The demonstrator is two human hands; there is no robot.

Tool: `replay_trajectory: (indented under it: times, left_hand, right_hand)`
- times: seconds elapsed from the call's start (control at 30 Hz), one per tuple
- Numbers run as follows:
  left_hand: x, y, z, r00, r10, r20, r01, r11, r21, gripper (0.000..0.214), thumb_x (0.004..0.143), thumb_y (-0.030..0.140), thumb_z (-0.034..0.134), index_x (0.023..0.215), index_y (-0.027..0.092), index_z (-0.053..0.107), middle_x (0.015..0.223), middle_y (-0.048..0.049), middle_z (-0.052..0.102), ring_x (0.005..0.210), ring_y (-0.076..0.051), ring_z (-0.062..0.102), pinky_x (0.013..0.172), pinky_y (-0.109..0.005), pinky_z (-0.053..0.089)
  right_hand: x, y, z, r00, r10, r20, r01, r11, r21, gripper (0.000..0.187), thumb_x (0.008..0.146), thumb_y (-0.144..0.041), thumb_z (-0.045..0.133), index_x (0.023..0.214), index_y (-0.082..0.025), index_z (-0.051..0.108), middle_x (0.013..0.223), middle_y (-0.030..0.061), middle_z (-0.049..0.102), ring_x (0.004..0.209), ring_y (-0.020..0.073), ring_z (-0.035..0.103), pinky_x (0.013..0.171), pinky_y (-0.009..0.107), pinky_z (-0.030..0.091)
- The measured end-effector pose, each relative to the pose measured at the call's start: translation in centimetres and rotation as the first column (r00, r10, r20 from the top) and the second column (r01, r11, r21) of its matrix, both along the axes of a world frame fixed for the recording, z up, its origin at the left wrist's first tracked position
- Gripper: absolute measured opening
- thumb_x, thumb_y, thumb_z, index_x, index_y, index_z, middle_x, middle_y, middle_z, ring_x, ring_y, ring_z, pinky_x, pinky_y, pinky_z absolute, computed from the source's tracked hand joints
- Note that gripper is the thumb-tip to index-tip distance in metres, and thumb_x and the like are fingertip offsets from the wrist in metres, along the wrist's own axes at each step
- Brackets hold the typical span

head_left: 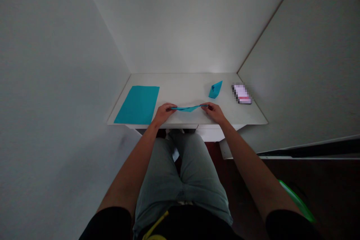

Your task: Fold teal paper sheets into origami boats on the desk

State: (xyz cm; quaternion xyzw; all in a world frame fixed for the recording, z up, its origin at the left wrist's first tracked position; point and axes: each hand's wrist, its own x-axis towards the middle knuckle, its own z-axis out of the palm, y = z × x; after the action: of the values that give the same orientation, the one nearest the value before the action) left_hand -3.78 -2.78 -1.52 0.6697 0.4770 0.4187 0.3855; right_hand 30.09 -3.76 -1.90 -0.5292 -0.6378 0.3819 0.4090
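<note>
Between my two hands a folded piece of blue paper (189, 109) stretches sideways, just above the front part of the white table. Its left end is pinched in the closed fingers of my left hand (165, 113). My right hand (213, 111) grips the opposite end, also with closed fingers. The paper is long and narrow, with a pointed fold hanging at its lower middle. Beyond my right hand stands a small folded blue paper boat (215, 89). A flat sheet of blue paper (137, 105) lies to the left of my left hand.
A phone (242, 94) with a blurred screen lies at the right of the white table (182, 82). Walls close in the table at the back and both sides. Below the front edge is a drawer (209, 134). Something green and curved (298, 200) is on the floor at right.
</note>
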Motion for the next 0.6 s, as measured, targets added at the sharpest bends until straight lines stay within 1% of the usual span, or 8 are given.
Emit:
replay_trajectory:
  times: [0.07, 0.13, 0.17, 0.23, 0.33, 0.4, 0.5, 0.6]
  left_hand:
    - [0.22, -0.04, -0.06, 0.998, 0.058, -0.031, -0.059, 0.998, -0.030, 0.021, 0.090, 0.042, 0.075, 0.088, 0.021, 0.077, 0.089, -0.0049, 0.077, 0.086, -0.021, 0.072, 0.086, -0.036, 0.058]
    - [0.48, -0.05, -0.11, 0.997, 0.077, -0.020, -0.078, 0.996, -0.045, 0.031, 0.094, 0.049, 0.071, 0.081, 0.021, 0.070, 0.079, -0.0031, 0.074, 0.077, -0.019, 0.068, 0.078, -0.033, 0.056]
    - [0.61, -0.06, -0.14, 0.997, 0.075, 0.006, -0.075, 0.996, -0.047, 0.033, 0.094, 0.051, 0.070, 0.083, 0.021, 0.068, 0.079, -0.0030, 0.074, 0.074, -0.018, 0.068, 0.075, -0.032, 0.055]
    - [0.84, -0.07, -0.22, 0.995, 0.072, 0.072, -0.069, 0.996, -0.052, 0.033, 0.093, 0.053, 0.071, 0.097, 0.021, 0.068, 0.082, -0.0029, 0.075, 0.071, -0.016, 0.067, 0.070, -0.030, 0.053]
    - [1.02, -0.11, -0.27, 0.991, 0.064, 0.118, -0.058, 0.997, -0.050, 0.041, 0.091, 0.057, 0.074, 0.112, 0.022, 0.066, 0.081, -0.0014, 0.076, 0.069, -0.015, 0.066, 0.066, -0.028, 0.051]
    - [1.03, -0.15, -0.25, 0.993, 0.050, 0.111, -0.046, 0.998, -0.035, 0.041, 0.090, 0.059, 0.073, 0.109, 0.023, 0.068, 0.080, -0.0012, 0.076, 0.069, -0.015, 0.066, 0.067, -0.028, 0.051]
    - [0.96, -0.21, -0.20, 0.994, 0.045, 0.099, -0.042, 0.999, -0.031, 0.042, 0.087, 0.061, 0.075, 0.103, 0.022, 0.072, 0.085, -0.0028, 0.076, 0.071, -0.015, 0.065, 0.068, -0.029, 0.052]
    - [0.86, -0.29, -0.19, 0.995, 0.061, 0.073, -0.057, 0.997, -0.046, 0.044, 0.082, 0.060, 0.080, 0.101, 0.020, 0.076, 0.091, -0.0044, 0.077, 0.071, -0.015, 0.064, 0.067, -0.029, 0.051]
  right_hand:
    - [-0.11, 0.09, 0.04, 0.999, -0.032, -0.010, 0.032, 0.999, 0.039, 0.047, 0.083, -0.070, 0.072, 0.098, -0.025, 0.074, 0.070, 0.0001, 0.061, 0.062, 0.0188, 0.054, 0.060, 0.033, 0.044]
    - [-0.25, 0.10, 0.08, 0.999, -0.041, -0.014, 0.041, 0.997, 0.060, 0.048, 0.083, -0.073, 0.071, 0.093, -0.025, 0.070, 0.074, 0.0012, 0.065, 0.064, 0.0193, 0.058, 0.064, 0.035, 0.047]
    - [-0.33, 0.09, 0.07, 0.999, -0.031, -0.021, 0.032, 0.998, 0.054, 0.049, 0.084, -0.073, 0.071, 0.093, -0.025, 0.069, 0.077, 0.0017, 0.067, 0.065, 0.0194, 0.059, 0.065, 0.035, 0.049]
    - [-0.48, 0.06, 0.01, 0.998, -0.004, -0.065, 0.005, 1.000, 0.026, 0.051, 0.084, -0.074, 0.071, 0.097, -0.025, 0.066, 0.079, 0.0020, 0.069, 0.067, 0.0198, 0.062, 0.065, 0.035, 0.050]
    - [-0.64, 0.15, -0.23, 0.988, 0.012, -0.152, -0.010, 1.000, 0.014, 0.055, 0.081, -0.074, 0.076, 0.105, -0.027, 0.061, 0.076, -0.0003, 0.068, 0.069, 0.0207, 0.065, 0.062, 0.033, 0.049]
    - [-0.65, 0.28, -0.38, 0.987, 0.010, -0.163, -0.005, 0.999, 0.032, 0.054, 0.081, -0.074, 0.077, 0.103, -0.027, 0.059, 0.073, -0.0016, 0.065, 0.068, 0.0199, 0.064, 0.061, 0.032, 0.049]
    - [-0.54, 0.39, -0.45, 0.990, -0.015, -0.138, 0.022, 0.998, 0.051, 0.051, 0.080, -0.072, 0.077, 0.097, -0.026, 0.063, 0.080, 0.0003, 0.067, 0.064, 0.0173, 0.059, 0.060, 0.032, 0.049]
    - [-0.34, 0.15, -0.27, 0.997, -0.031, -0.073, 0.033, 0.999, 0.033, 0.048, 0.082, -0.067, 0.075, 0.105, -0.024, 0.073, 0.075, -0.0001, 0.064, 0.060, 0.0161, 0.053, 0.056, 0.032, 0.044]
